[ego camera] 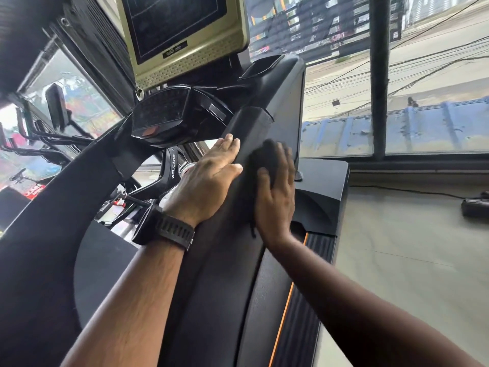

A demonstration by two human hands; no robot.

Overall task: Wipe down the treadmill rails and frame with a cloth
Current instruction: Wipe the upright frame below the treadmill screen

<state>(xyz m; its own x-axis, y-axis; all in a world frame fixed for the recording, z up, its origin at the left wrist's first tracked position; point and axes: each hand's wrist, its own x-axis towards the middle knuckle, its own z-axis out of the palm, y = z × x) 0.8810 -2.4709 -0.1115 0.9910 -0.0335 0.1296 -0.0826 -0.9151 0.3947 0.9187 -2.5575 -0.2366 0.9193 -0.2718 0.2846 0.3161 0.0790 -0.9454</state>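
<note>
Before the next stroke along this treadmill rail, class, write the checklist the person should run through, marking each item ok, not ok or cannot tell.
1. Cloth under control: ok. The right hand presses the dark cloth flat against the rail.
2. Left hand out of the cloth's way: not ok. The left hand lies flat on the same rail, right beside the cloth.
3. Rail ahead free: ok. The stretch above the cloth, up towards the console, is bare.
4. Cloth clean and damp enough: cannot tell. It is too dark to judge.
5. Rail already wiped below the hands: cannot tell. No streaks or dust show.
</note>
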